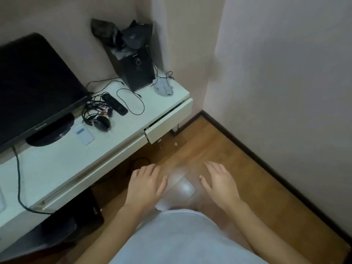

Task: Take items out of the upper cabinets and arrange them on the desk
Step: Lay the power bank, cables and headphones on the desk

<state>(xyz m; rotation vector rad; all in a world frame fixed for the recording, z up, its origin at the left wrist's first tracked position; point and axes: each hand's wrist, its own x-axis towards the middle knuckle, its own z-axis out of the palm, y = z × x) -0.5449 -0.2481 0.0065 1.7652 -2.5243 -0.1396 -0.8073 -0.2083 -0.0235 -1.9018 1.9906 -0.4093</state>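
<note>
One desk [66, 164]: white top, where we judge the item belongs; a bare stretch lies before the monitor's stand.
Monitor [34, 82]: dark, at the desk's left.
Speaker [133, 65]: black, in the far corner, with dark cloth heaped on top.
Translucent sheet [181, 185]: blurred, over the floor between both hands, off the desk. We judge it light, thin, floppy and slick, best taken by opposite edges.
Left hand [146, 185]: palm down, fingers spread, thumb at the sheet's edge; no pinch evident.
Right hand [219, 183]: fingers splayed, just beside the sheet; contact we cannot tell.
</note>
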